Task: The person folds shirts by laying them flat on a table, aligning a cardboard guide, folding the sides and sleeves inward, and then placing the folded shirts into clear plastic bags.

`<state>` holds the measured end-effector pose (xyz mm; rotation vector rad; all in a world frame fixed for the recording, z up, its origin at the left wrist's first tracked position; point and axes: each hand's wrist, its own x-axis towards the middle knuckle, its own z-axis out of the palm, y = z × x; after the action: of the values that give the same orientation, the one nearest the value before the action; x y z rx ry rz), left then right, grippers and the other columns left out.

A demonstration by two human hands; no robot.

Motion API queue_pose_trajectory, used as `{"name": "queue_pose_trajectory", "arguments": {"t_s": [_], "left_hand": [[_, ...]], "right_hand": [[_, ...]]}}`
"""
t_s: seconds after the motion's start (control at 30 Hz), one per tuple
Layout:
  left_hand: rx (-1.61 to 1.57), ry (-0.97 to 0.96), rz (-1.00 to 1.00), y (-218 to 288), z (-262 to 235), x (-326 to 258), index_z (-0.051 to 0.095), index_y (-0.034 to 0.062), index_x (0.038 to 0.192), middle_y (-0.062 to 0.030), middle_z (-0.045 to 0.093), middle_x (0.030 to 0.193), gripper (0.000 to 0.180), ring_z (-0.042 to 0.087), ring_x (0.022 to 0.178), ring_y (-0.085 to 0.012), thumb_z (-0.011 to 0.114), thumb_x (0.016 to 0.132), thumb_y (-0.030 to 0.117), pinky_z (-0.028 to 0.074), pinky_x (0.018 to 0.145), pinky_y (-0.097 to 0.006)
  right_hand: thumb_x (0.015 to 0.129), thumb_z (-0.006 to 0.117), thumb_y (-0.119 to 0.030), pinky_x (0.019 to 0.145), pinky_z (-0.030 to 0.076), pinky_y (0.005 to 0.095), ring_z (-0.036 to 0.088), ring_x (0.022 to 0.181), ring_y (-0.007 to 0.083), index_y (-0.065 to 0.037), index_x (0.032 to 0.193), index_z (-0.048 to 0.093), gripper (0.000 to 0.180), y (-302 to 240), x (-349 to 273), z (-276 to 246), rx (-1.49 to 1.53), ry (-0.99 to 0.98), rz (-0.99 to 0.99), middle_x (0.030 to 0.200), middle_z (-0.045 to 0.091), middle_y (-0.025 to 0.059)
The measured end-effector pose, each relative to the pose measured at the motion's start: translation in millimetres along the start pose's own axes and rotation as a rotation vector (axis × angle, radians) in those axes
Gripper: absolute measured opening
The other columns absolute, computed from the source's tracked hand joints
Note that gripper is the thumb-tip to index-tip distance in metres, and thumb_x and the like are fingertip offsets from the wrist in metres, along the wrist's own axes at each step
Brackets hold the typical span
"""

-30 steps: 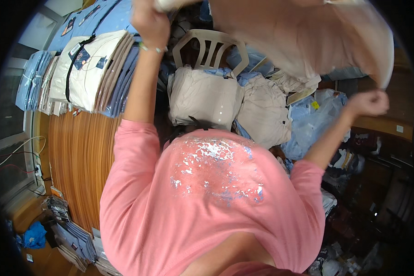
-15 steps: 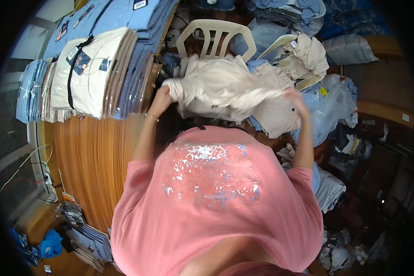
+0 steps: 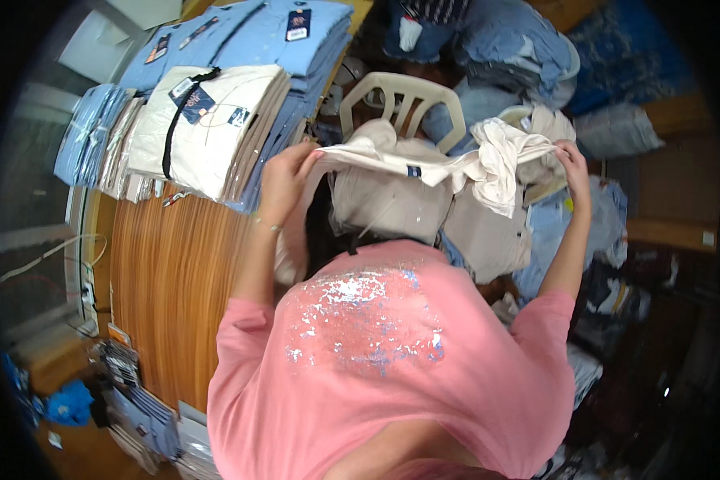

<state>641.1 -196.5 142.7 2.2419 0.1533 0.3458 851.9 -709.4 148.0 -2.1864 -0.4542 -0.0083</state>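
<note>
A cream cloth garment (image 3: 440, 171) is stretched sideways in front of me, with a small dark label near the middle of its upper edge. My left hand (image 3: 289, 178) pinches one end, and cloth hangs down below it beside the wooden table. At the other end, my right hand (image 3: 573, 166) is closed on the edge. Cloth is bunched and twisted toward the right side. Whether it is a shirt or trousers I cannot tell. Behind and below it lie beige folded garments (image 3: 392, 206) on my lap side of a pale plastic chair (image 3: 424, 90).
Left of me a wood-grain table (image 3: 176, 296) carries a bagged stack of cream garments (image 3: 208, 132) and light blue folded garments (image 3: 272, 36). Blue clothing (image 3: 512, 48) is heaped at the back right. Plastic-wrapped clothes (image 3: 608, 224) lie at the right.
The garment, bunched and blurred before, is now lifted and pulled wide, its label showing. My right hand has moved up and outward. The whole view has shifted slightly.
</note>
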Motion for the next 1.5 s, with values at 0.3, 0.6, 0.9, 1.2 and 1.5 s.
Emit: {"name": "queue_pose_trajectory", "arguments": {"t_s": [0.3,0.6,0.9,1.2,1.5], "left_hand": [[0.243,0.083,-0.089,65,-50,-30,0.068,0.0015,0.096,-0.0097,0.068,0.080,0.022,0.061,0.069,-0.0108,0.070,0.077,0.013,0.047,0.064,-0.026],[0.119,0.947,-0.039,134,-147,-107,0.068,-0.0024,0.095,-0.0046,0.068,0.090,0.016,0.057,0.079,-0.0071,0.063,0.085,0.010,0.045,0.074,-0.021],[0.473,1.327,-0.241,90,-337,-264,0.065,-0.0016,0.103,-0.0046,0.065,0.090,0.025,0.056,0.082,-0.0097,0.061,0.087,0.017,0.043,0.073,-0.022],[0.562,1.731,0.212,108,-406,-367,0.062,-0.0021,0.100,-0.0016,0.062,0.093,0.021,0.054,0.084,-0.0091,0.056,0.091,0.015,0.044,0.077,-0.024],[0.621,1.025,-0.660,-146,-227,-553,0.058,0.0034,0.098,-0.0094,0.059,0.093,0.018,0.056,0.086,-0.0193,0.060,0.086,0.016,0.045,0.079,-0.028]], "right_hand": [[0.082,0.059,-0.017,0.077,0.041,0.0289,0.053,0.085,0.0152,0.002,0.087,0.061,0.019,25,42,41,-0.246,-0.746,-0.013,0.093,0.060,0.0051],[0.089,0.054,-0.021,0.094,0.039,0.0332,0.052,0.103,0.0208,0.001,0.109,0.057,0.030,68,125,47,0.525,-0.547,-0.105,0.111,0.057,0.0084],[0.087,0.058,-0.012,0.072,0.049,0.0294,0.055,0.088,0.0150,-0.005,0.113,0.055,0.027,-266,63,306,1.381,-1.271,-0.012,0.108,0.058,0.0035],[0.093,0.045,-0.013,0.097,0.040,0.0376,0.051,0.111,0.0210,-0.005,0.117,0.054,0.026,-508,59,358,1.693,-1.123,-0.211,0.120,0.055,0.0080],[0.084,0.051,-0.002,0.088,0.042,0.0325,0.049,0.106,0.0221,-0.005,0.117,0.045,0.034,-302,-133,541,0.839,-1.126,0.682,0.116,0.050,0.0084]]}}
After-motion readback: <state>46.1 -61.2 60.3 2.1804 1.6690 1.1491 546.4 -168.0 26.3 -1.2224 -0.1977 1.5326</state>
